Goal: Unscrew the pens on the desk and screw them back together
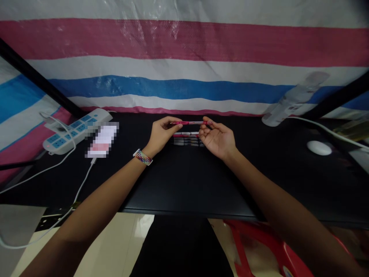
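A slim pink pen [191,122] lies crosswise between my two hands above the black table [184,184]. My left hand [163,132] pinches its left end between thumb and fingertips. At the right end, the fingers of my right hand [219,140] close on the pen, with the palm turned up. Just below it, several more pens [187,140] lie side by side in a row, one of them white and pink, the others darker. Parts of the row's ends are hidden by my hands. A colourful woven band [143,157] circles my left wrist.
At left are a white power strip [77,130] with blue sockets, a phone [102,140] and white cables. To the right stand a clear bottle [288,104] and a white mouse [319,147]. Striped sheeting [184,42] hangs behind. A red stool [265,242] sits below the front edge.
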Motion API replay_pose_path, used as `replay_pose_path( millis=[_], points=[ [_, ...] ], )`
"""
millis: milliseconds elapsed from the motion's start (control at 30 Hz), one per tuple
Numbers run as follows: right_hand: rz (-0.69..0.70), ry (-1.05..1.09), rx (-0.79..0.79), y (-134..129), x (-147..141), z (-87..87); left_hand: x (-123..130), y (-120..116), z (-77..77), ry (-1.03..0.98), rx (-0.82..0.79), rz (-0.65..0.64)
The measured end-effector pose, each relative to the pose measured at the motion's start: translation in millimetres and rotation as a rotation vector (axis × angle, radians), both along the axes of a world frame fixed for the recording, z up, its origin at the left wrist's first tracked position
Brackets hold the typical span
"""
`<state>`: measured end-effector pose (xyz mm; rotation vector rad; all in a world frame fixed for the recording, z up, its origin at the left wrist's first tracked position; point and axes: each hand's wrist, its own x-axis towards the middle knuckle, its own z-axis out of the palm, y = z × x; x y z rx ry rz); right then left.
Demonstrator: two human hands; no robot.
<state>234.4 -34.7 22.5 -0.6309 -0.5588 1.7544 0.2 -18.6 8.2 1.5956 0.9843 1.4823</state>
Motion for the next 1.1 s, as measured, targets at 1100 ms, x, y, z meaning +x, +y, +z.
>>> replay_pose_path(
  millis=[1100],
  points=[
    [-0.013,-0.014,0.013,-1.0,-1.1,1.1,-0.9,-1.0,1.5,0.026,-0.020,0.003]
  ],
)
